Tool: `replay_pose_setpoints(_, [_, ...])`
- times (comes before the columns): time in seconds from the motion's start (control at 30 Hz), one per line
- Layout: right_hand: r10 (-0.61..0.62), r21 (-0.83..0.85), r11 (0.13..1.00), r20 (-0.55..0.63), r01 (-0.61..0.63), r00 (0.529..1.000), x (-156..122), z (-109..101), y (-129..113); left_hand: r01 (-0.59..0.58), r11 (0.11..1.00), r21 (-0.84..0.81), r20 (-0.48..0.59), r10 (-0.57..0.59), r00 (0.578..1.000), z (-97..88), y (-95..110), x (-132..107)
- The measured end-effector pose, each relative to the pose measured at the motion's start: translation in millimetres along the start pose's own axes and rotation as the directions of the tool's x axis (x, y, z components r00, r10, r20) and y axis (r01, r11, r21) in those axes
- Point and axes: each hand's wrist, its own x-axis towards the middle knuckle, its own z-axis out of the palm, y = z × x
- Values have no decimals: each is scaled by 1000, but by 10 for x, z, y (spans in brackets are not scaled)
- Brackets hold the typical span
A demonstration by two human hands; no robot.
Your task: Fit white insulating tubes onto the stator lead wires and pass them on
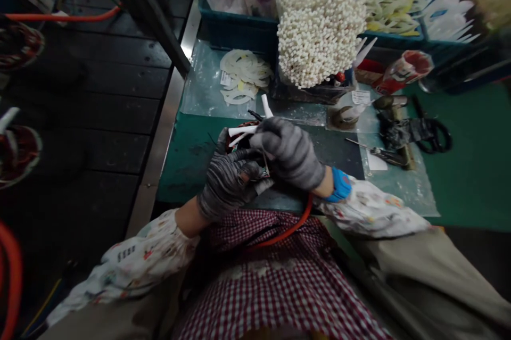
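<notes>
Both my hands wear grey knit gloves and meet at the near edge of a green mat (187, 154). My left hand (229, 180) is closed around a round wound coil part (239, 140) with reddish windings, mostly hidden under my fingers. My right hand (289, 151) is closed over the top of the same part, next to white sleeve tubes (243, 130) that stick out of it. An orange cable (287, 228) runs from under my right wrist across my checked apron.
A bag of white tubes (319, 26) stands in a blue bin (235, 28) behind. Flat white insulation pieces (243, 76) lie on clear plastic. Dark scissors (433, 135), a hammer (395, 116) and a small metal tool (375, 152) lie right. A dark slatted surface (99, 90) holds more coils at left.
</notes>
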Motion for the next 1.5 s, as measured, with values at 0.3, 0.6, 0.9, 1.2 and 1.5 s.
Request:
replay_pose_setpoints(0.3, [104, 55, 994, -244, -94, 964, -149, 67, 342, -224, 958, 178, 182, 191, 964, -393, -272, -69])
replay_pose_setpoints(0.6, [-213, 134, 975, 338, 178, 917, 729, -191, 623, -419, 766, 487, 200, 369, 908, -695, -64, 11])
replay_pose_setpoints(0.9, [-235, -411, 901, -201, 136, 951, 592, -466, 542, -302, 912, 276, 154, 268, 951, -449, -251, -79])
replay_pose_setpoints(1.2, [-40, -494, 843, -449, -210, 893, 1216, -311, 612, -120, 958, 262, -111, 153, 982, -57, -252, -248])
replay_pose_setpoints(1.5, [-131, -140, 987, -397, 81, 908, 635, -645, 203, -111, 947, 302, -160, 166, 973, -30, -189, -261])
